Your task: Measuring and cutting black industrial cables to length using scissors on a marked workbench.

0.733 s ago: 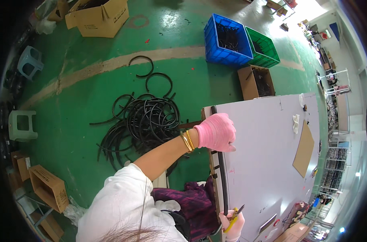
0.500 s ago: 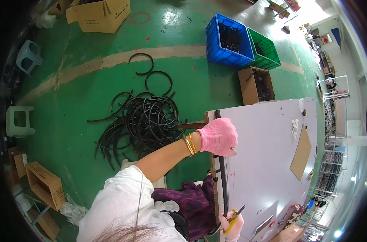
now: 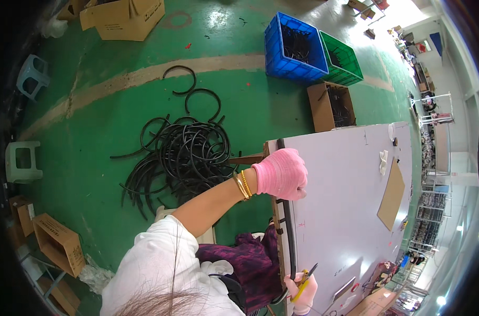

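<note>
My left hand point(image 3: 282, 175) fisted round one black tube point(image 3: 290, 237), right hand point(image 3: 306, 296) clenched on tube plus one yellow-handled snips point(image 3: 303, 285), two plastic crates point(image 3: 285, 66) far

Only small shifts show. Since the earlier pictures the view has drifted, so the pile of black tubing point(image 3: 191, 150), the pale green stool point(image 3: 23, 175) and the large carton point(image 3: 128, 25) now sit further left, and the blue crate point(image 3: 282, 62) and the carton higher too. Against half a second ago, the tabletop point(image 3: 337, 195) has risen slightly in view, and the left hand point(image 3: 280, 174), the right hand point(image 3: 305, 296) and its yellow-handled snips point(image 3: 305, 284) have risen with it.
</note>
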The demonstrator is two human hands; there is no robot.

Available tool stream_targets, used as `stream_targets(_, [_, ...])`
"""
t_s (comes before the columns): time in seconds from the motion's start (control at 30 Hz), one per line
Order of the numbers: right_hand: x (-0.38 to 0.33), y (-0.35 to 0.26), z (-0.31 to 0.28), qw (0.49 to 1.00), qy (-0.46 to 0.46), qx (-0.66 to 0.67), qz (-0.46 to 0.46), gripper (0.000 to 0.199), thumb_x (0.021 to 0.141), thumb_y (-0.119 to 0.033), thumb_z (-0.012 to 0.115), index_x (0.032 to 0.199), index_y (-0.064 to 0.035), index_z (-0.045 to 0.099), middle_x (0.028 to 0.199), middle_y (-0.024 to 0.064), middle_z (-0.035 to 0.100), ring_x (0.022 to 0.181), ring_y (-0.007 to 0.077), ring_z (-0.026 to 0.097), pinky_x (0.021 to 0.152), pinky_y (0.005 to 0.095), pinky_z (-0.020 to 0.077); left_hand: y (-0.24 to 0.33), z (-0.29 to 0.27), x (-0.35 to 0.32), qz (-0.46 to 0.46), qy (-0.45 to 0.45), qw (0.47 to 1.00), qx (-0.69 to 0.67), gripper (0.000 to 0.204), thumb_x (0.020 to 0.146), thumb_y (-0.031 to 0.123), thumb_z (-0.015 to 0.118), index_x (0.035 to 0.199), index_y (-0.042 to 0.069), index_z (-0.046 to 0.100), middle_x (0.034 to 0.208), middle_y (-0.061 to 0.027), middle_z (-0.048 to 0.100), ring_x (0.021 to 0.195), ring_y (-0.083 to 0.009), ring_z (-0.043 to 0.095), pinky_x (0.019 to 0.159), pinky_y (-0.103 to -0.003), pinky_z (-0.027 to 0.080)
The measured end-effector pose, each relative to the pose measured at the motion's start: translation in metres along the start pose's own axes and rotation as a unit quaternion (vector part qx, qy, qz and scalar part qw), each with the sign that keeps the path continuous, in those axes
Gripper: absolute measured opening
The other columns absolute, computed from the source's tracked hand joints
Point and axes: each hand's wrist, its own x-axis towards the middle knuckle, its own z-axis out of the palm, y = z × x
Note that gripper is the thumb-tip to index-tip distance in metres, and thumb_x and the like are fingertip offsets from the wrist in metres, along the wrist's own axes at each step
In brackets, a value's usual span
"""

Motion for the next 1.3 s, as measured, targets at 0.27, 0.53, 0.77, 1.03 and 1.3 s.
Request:
stream_targets(0.27, [-0.007,0.028,0.001,1.0,-0.004,0.016,0.024,0.032,0.081,0.004,0.079,0.09,-0.0045,0.049,0.081,0.0053,0.068,0.072,0.0104,0.066,0.063,0.0232,0.0509,0.002,-0.004,-0.005,0.015,-0.01,1.0,0.002,0.035,0.072,0.031,0.066,0.046,0.014,0.05,0.055,-0.0031,0.055,0.064,-0.0264,0.058,0.068,-0.038,0.046])
stream_targets(0.53, [-0.009,0.008,-0.002,0.995,-0.003,-0.096,-0.001,0.036,0.077,-0.007,0.087,0.084,-0.0024,0.052,0.074,0.0033,0.062,0.064,0.0088,0.054,0.062,0.0262,0.0482,0.011,-0.011,0.011,-0.023,-0.057,0.997,0.051,0.05,0.069,0.032,0.078,0.113,0.01,0.067,0.13,-0.0121,0.061,0.129,-0.0315,0.052,0.109,-0.045,0.041])
stream_targets(0.77, [-0.08,0.053,-0.052,0.996,-0.068,0.014,0.054,0.03,0.082,-0.005,0.083,0.092,-0.0014,0.055,0.083,0.0054,0.062,0.074,0.0118,0.061,0.07,0.0293,0.0515,0.011,-0.018,0.016,-0.01,-0.087,0.98,0.179,0.067,0.074,0.021,0.077,0.137,0.01,0.057,0.148,-0.0128,0.051,0.142,-0.0348,0.042,0.119,-0.045,0.032])
stream_targets(1.03, [-0.131,0.108,-0.114,0.959,0.024,0.104,0.262,0.03,0.087,-0.02,0.081,0.093,-0.0013,0.057,0.075,0.0053,0.062,0.067,0.0109,0.056,0.065,0.0304,0.0491,0.007,-0.008,0.018,0.019,-0.126,0.978,0.167,0.061,0.082,0.01,0.064,0.142,0.006,0.054,0.151,-0.0144,0.049,0.145,-0.0344,0.038,0.12,-0.044,0.03])
stream_targets(1.3, [-0.109,0.146,-0.096,0.971,0.084,0.065,0.212,0.033,0.091,-0.028,0.077,0.089,-0.0011,0.057,0.07,0.0018,0.059,0.063,0.0081,0.054,0.059,0.0259,0.0447,-0.002,-0.002,0.019,0.022,-0.146,0.971,0.187,0.062,0.084,0.009,0.064,0.144,0.01,0.052,0.154,-0.0111,0.047,0.146,-0.0315,0.037,0.122,-0.043,0.028])
